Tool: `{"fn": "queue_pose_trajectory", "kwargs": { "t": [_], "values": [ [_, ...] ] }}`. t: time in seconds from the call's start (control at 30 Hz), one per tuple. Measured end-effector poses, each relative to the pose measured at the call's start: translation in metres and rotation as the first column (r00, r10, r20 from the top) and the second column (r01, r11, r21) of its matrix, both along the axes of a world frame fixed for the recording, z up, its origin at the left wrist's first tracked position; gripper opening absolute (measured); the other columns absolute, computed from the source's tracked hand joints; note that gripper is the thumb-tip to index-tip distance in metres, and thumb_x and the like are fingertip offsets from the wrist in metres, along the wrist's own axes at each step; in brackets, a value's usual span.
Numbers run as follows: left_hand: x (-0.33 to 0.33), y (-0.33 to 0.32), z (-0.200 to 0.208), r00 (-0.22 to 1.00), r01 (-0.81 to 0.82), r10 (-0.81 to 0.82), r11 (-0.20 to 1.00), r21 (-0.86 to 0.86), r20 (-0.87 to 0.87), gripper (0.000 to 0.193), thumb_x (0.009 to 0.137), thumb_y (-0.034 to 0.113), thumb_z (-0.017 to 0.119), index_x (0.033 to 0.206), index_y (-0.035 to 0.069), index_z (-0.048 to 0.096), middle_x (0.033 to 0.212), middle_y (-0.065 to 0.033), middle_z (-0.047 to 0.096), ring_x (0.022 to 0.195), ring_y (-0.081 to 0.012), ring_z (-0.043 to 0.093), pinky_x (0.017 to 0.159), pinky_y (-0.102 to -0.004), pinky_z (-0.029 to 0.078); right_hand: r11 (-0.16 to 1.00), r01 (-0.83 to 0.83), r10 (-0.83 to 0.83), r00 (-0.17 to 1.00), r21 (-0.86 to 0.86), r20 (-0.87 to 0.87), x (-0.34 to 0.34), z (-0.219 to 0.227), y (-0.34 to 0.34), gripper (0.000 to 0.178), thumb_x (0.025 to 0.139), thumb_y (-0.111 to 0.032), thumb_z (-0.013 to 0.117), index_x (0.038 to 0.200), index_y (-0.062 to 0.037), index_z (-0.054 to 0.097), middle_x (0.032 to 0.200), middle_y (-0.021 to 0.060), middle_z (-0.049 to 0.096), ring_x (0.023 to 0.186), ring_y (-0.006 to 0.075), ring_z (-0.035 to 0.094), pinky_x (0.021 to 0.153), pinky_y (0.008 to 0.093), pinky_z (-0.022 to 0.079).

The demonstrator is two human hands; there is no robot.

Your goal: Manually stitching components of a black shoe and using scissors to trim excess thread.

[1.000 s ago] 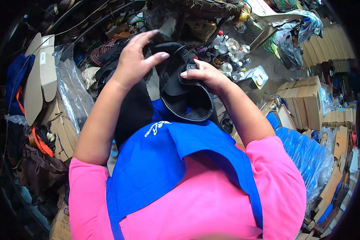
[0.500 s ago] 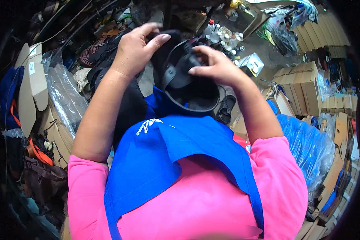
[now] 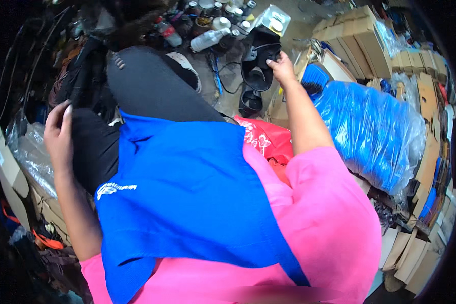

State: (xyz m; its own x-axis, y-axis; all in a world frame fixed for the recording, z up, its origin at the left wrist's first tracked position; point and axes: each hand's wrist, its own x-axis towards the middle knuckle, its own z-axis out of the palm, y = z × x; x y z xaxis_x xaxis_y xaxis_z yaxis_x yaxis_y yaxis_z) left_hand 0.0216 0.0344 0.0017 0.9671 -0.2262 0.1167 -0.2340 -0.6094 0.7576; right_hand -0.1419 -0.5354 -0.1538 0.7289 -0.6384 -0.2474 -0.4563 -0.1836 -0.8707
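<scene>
My right hand [image 3: 282, 70] reaches out to the far right and grips the edge of a black sandal [image 3: 255, 76] between thumb and fingers. A second black sandal [image 3: 251, 103] lies just below it, close to a red bag with white print [image 3: 268, 136]. My left hand [image 3: 60, 129] is raised at the left, beside my black-trousered leg. Its fingers are stretched out and nothing shows in them. A blue apron [image 3: 187, 192] covers my lap.
Several bottles [image 3: 207, 39] stand on the floor ahead, near a white container [image 3: 271, 20]. Cardboard boxes [image 3: 357, 43] and a plastic-wrapped blue bundle [image 3: 367, 134] fill the right side. Clear plastic sheeting [image 3: 33, 154] lies at the left.
The black sandal has gone from between both hands above my lap to the floor area at the right, in my right hand. My left hand has let go and moved left. The view has shifted.
</scene>
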Motion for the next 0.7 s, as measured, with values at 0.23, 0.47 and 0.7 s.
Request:
{"fn": "queue_pose_trajectory", "kwargs": {
  "t": [0.23, 0.47, 0.7],
  "values": [
    [-0.01, 0.027, 0.011, 0.997, -0.028, 0.036, 0.99, 0.136, -0.062, 0.026, 0.096, 0.016, 0.057, 0.109, -0.004, 0.063, 0.104, -0.0067, 0.064, 0.098, -0.0129, 0.058, 0.092, -0.0248, 0.041, 0.949, 0.31, -0.309, 0.951, 0.062, -0.023, -0.056, -0.088, -0.031, 0.055, 0.08, 0.0, 0.067, 0.128, 0.0015, 0.042, 0.117, 0.0135, 0.061, 0.109, 0.0245, 0.058, 0.097, 0.0343, 0.042],
    [-0.002, 0.031, 0.027, 0.98, -0.007, 0.058, 0.966, 0.259, -0.188, 0.023, 0.095, 0.015, 0.058, 0.108, -0.003, 0.063, 0.104, -0.0066, 0.065, 0.097, -0.0117, 0.057, 0.091, -0.0246, 0.042, 0.965, 0.256, -0.251, 0.853, -0.052, -0.457, -0.087, -0.11, -0.026, 0.05, 0.083, 0.002, 0.057, 0.13, -0.003, 0.043, 0.127, 0.0174, 0.055, 0.114, 0.0306, 0.056, 0.098, 0.039, 0.042],
    [0.019, -0.01, 0.053, 0.989, -0.017, 0.048, 0.974, 0.224, -0.136, 0.024, 0.096, 0.014, 0.056, 0.112, -0.003, 0.063, 0.109, -0.0086, 0.065, 0.104, -0.0141, 0.058, 0.095, -0.0268, 0.042, 0.75, -0.504, -0.047, 0.605, -0.428, -0.795, -0.107, -0.106, 0.034, 0.029, 0.091, -0.027, 0.049, 0.118, -0.0184, 0.058, 0.116, 0.0069, 0.059, 0.112, 0.0266, 0.054, 0.092, 0.0436, 0.039]
  ]
}}
